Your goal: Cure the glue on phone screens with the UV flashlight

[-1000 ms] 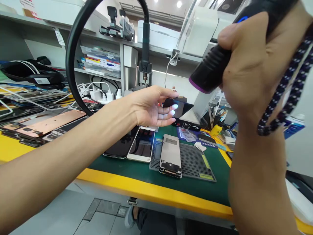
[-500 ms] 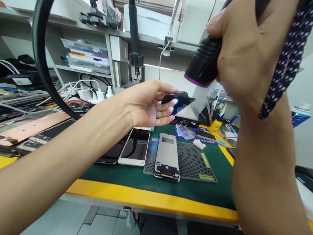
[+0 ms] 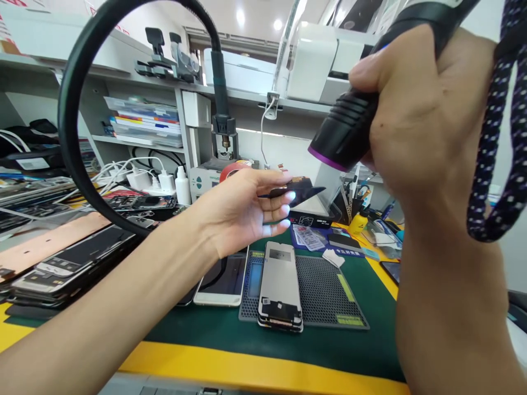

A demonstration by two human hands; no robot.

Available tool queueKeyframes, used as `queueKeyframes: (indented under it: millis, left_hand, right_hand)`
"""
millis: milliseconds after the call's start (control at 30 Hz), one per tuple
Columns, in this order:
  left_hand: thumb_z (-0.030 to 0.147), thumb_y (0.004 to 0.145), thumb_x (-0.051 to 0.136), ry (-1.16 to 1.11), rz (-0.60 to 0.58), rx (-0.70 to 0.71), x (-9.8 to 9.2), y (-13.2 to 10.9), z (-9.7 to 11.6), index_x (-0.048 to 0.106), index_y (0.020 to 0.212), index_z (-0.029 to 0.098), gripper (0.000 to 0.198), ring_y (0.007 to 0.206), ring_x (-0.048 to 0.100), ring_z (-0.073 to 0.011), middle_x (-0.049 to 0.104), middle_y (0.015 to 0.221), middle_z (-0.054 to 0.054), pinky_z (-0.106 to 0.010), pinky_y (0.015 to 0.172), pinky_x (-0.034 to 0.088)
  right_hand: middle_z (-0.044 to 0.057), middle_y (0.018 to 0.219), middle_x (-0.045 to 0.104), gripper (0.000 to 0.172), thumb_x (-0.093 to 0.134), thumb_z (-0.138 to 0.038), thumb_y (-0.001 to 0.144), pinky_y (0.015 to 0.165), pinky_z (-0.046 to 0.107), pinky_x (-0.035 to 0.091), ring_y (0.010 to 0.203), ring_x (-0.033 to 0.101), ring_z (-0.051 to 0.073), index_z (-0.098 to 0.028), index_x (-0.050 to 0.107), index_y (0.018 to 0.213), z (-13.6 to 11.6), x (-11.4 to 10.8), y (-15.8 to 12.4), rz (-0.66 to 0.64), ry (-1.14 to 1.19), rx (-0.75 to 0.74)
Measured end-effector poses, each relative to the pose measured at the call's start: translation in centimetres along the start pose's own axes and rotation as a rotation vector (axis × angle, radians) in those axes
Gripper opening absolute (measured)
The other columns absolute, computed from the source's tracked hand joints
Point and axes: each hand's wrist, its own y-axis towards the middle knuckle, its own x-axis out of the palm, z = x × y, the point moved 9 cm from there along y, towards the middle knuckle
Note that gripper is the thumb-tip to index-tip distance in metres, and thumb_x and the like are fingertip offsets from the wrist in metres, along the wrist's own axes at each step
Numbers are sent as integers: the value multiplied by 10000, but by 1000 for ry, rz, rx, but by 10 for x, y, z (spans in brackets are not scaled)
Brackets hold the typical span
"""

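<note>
Between the thumb and fingers of my left hand is a thin dark phone screen, held in the air above the bench and seen nearly edge-on. My right hand is wrapped round a black flashlight with a purple rim, its head tilted down and left toward the screen. A dotted wrist strap hangs from the right wrist. Bluish-white light shows on the left fingernails. Below, a stack of phone screens lies on a grey perforated mat, with a white-framed phone to its left.
A thick black hose arches across the left side. Stacked phone parts fill the bench's left. At the back are a white bottle and a black-fronted device; a yellow bottle stands at right.
The view has tilted up, so the bench sits lower in the picture. The phone screen has turned from showing its face to nearly edge-on. Both hands keep their holds.
</note>
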Motion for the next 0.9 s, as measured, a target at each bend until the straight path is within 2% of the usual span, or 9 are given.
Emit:
queueKeyframes:
  millis: [100, 200, 267, 333, 433, 567, 733, 900]
  left_hand:
    - [284, 718, 811, 66, -29, 193, -4, -5, 7, 713, 767, 157, 167, 668, 594, -139, 640, 725, -31, -292, 650, 491]
    - [326, 784, 764, 307, -91, 487, -8, -13, 16, 725, 706, 158, 189, 698, 584, -135, 644, 727, -26, -288, 692, 483]
    - [276, 814, 739, 516, -82, 674, -11, -21, 18, 717, 709, 172, 149, 658, 544, -116, 622, 682, 0, -271, 662, 450]
    - [185, 811, 722, 666, -48, 854, -13, -30, 19, 707, 777, 186, 37, 695, 565, -120, 650, 735, 5, -276, 688, 451]
    - [88, 799, 692, 816, -40, 1069, -10, -45, 17, 682, 893, 200, 147, 781, 608, -129, 682, 861, -2, -278, 733, 467]
    - [28, 804, 650, 901, -75, 1183, -5, -55, 12, 642, 930, 212, 223, 768, 592, -118, 659, 858, 7, -265, 708, 461]
    - [-12, 777, 611, 898, -111, 1250, -2, -60, 11, 608, 862, 201, 229, 741, 537, -131, 604, 808, -6, -285, 676, 435]
    - [-3, 776, 599, 867, -138, 1311, 6, -69, 8, 661, 892, 191, 234, 766, 561, -158, 627, 811, -36, -318, 713, 471]
  right_hand:
    - [-49, 689, 471, 267, 593, -246, 901, 667, 218, 456, 681, 514, 74, -185, 478, 667, 1, -6, 2, 81, -73, -1]
    - [-50, 660, 453, 268, 595, -224, 879, 600, 239, 417, 621, 457, 74, -192, 444, 660, -4, -4, 6, 26, -35, -89]
    - [-51, 664, 461, 230, 600, -237, 864, 565, 260, 391, 619, 454, 85, -200, 455, 690, -4, -5, 7, 6, 3, -109]
    - [-51, 664, 477, 198, 611, -255, 845, 551, 266, 389, 618, 469, 95, -202, 485, 701, -1, -7, 7, 5, 20, -81]
    - [-49, 618, 441, 187, 631, -270, 814, 547, 263, 401, 579, 454, 100, -203, 517, 681, 2, -11, 7, 30, 9, -36]
    - [-43, 618, 412, 186, 627, -268, 798, 523, 259, 370, 583, 443, 101, -201, 505, 673, 3, -11, 8, 27, 38, -53]
    - [-43, 646, 439, 215, 622, -296, 802, 485, 271, 334, 600, 420, 97, -201, 484, 667, 3, -9, 9, 0, 6, -88]
    - [-55, 654, 435, 221, 623, -293, 830, 502, 282, 329, 603, 404, 94, -206, 483, 684, 1, -10, 6, -16, -48, -69]
